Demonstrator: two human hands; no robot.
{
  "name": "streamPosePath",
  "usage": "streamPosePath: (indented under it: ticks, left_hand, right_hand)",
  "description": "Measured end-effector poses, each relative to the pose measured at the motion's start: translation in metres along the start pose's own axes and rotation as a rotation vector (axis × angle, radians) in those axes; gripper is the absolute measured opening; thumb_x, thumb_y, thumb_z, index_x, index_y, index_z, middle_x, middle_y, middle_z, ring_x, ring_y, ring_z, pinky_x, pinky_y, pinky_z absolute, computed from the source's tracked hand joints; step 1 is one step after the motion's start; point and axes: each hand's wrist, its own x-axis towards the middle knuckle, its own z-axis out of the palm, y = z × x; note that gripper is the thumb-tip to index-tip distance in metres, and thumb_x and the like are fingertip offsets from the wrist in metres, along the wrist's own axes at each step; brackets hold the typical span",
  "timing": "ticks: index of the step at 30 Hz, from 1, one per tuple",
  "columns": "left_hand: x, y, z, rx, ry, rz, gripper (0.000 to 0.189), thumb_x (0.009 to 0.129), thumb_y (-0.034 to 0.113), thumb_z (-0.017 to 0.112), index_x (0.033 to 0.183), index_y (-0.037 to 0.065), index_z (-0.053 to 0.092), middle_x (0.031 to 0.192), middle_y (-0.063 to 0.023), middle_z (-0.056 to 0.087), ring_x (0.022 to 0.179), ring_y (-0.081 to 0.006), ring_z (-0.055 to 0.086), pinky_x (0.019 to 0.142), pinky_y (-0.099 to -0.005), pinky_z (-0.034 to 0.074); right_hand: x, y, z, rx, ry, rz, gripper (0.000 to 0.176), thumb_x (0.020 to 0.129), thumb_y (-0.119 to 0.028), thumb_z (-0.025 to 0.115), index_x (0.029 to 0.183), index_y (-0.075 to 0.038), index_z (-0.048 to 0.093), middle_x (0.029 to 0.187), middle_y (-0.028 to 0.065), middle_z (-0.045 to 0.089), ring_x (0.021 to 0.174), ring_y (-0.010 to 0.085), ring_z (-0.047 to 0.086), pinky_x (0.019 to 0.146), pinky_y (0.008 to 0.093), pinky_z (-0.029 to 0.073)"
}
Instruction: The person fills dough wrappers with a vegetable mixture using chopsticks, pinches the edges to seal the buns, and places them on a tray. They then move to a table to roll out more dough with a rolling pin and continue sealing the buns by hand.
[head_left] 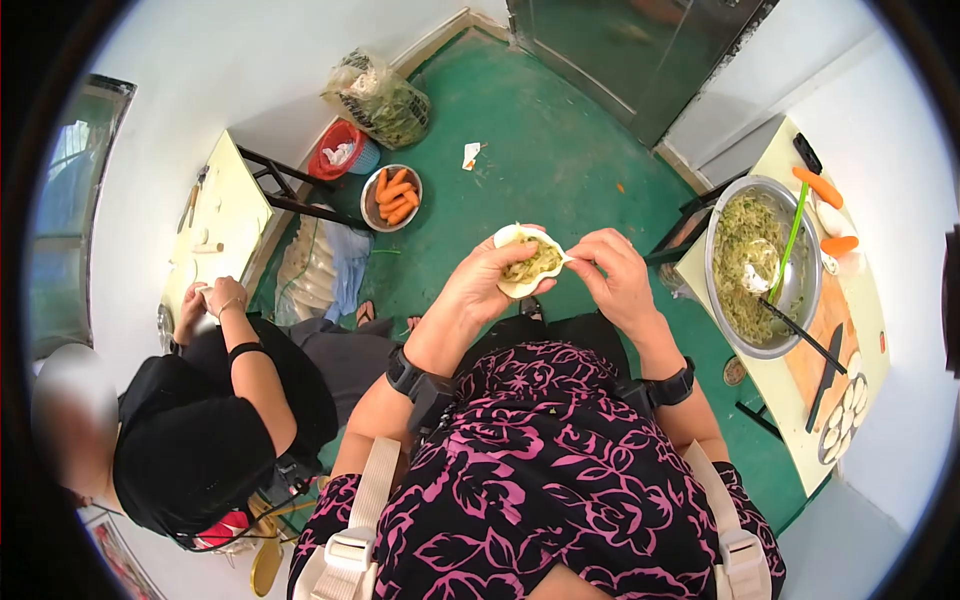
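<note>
At the far left, a small piece of dough is held in both hands of a seated co-worker [215,420] beside a light-topped table [225,185]. On the floor, carrots [396,194] are held in a metal bowl [418,213], near a red basket [325,160] and a plastic bag of greens [385,105]. In front of the wearer's body, an open dough wrapper [517,289] with shredded green filling [530,265] on it is cradled in the curled left hand [478,284]. Its right edge is pinched between the thumb and fingers of the right hand [615,280]. At the right, a large steel bowl [800,330] of the same-looking filling is supported by another table, partly over a wooden board [800,375], beside which carrots and a tray of dumplings [843,420] are seen.
</note>
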Motion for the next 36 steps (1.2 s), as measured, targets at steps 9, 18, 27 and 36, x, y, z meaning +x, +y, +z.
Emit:
streamPosePath:
  ticks: [9, 18, 27, 36]
  left_hand:
    - [-0.007, 0.008, 0.0, 0.149, -0.045, 0.018, 0.016, 0.077, 0.005, 0.053, 0.094, 0.005, 0.054, 0.091, -0.0097, 0.058, 0.079, -0.0195, 0.06, 0.06, -0.0331, 0.054]
    - [-0.011, 0.017, -0.008, 0.015, -0.104, -0.007, 0.029, 0.081, 0.013, 0.053, 0.108, 0.005, 0.049, 0.1, -0.0123, 0.056, 0.089, -0.0248, 0.058, 0.066, -0.0386, 0.053]
    - [-0.01, 0.019, -0.008, 0.192, -0.092, 0.067, 0.039, 0.084, 0.013, 0.049, 0.121, 0.007, 0.04, 0.106, -0.0122, 0.053, 0.089, -0.0225, 0.058, 0.061, -0.0359, 0.055]
    - [-0.011, 0.026, -0.016, 0.158, -0.235, -0.046, 0.045, 0.086, 0.019, 0.046, 0.128, 0.009, 0.03, 0.109, -0.0125, 0.051, 0.095, -0.027, 0.056, 0.06, -0.0362, 0.056]
  right_hand:
    - [0.014, -0.013, 0.008, 0.326, 0.038, 0.341, 0.019, 0.067, -0.009, 0.067, 0.084, -0.004, 0.061, 0.082, 0.0055, 0.056, 0.072, 0.0157, 0.051, 0.056, 0.0259, 0.042]
    - [0.014, -0.011, 0.017, 0.042, 0.005, 0.054, 0.009, 0.069, -0.008, 0.064, 0.074, -0.003, 0.059, 0.073, 0.0056, 0.057, 0.067, 0.0207, 0.053, 0.057, 0.0289, 0.042]
    - [0.011, -0.025, 0.013, 0.077, 0.037, 0.242, 0.007, 0.072, -0.007, 0.062, 0.073, -0.003, 0.058, 0.069, 0.005, 0.055, 0.061, 0.0167, 0.051, 0.052, 0.0259, 0.039]
    - [0.005, -0.008, 0.014, 0.48, -0.097, 0.518, 0.007, 0.076, -0.007, 0.059, 0.079, -0.001, 0.06, 0.072, 0.0019, 0.054, 0.065, 0.007, 0.05, 0.055, 0.0195, 0.04]
